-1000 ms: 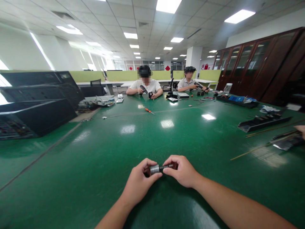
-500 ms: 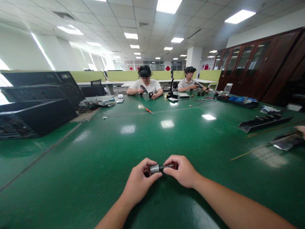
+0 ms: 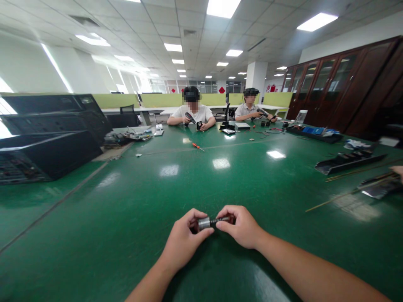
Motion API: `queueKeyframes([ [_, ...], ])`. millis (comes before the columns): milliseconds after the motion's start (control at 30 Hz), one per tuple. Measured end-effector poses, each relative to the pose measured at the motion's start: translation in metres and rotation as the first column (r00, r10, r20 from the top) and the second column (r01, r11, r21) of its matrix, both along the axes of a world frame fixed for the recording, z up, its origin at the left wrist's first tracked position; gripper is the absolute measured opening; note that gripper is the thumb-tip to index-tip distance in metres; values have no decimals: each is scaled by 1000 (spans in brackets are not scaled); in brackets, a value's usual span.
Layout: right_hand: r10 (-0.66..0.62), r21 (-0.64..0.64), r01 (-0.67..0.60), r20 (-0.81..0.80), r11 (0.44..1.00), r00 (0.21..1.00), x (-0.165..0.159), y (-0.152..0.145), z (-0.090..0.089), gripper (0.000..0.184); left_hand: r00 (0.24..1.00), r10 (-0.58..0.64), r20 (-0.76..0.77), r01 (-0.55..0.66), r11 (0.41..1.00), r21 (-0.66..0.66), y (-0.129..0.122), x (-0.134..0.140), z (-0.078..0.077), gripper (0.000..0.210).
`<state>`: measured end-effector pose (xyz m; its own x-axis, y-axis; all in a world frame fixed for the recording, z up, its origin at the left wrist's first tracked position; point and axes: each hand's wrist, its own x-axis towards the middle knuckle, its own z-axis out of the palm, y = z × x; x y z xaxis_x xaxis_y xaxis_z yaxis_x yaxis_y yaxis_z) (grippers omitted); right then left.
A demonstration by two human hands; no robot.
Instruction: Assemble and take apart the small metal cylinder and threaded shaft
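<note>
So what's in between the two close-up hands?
The head view shows a silver cylinder, held by the left hand, and a dark ridged shaft, held by the right hand.

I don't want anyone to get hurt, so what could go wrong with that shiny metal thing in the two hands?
The left hand grips the silver cylinder between thumb and fingers, so it might slip and drop onto the green table.

The right hand has its fingertips at the dark ribbed shaft, close to the cylinder's end, so a fingertip could perhaps get pinched there.
</note>
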<state>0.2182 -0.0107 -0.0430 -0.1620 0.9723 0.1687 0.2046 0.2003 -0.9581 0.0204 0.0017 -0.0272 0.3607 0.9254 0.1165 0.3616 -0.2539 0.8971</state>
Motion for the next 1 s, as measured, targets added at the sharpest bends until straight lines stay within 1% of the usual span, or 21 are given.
queueKeyframes([
  [633, 10, -3, -10, 10, 1000, 1000, 1, 1, -3, 6, 1000, 4, -17, -4, 1000, -4, 1, 0, 0, 23],
  [1000, 12, -3, -12, 15, 1000, 1000, 2, 1, -2, 7, 999, 5, -37, -4, 1000, 13, 0, 0, 3, 24],
])
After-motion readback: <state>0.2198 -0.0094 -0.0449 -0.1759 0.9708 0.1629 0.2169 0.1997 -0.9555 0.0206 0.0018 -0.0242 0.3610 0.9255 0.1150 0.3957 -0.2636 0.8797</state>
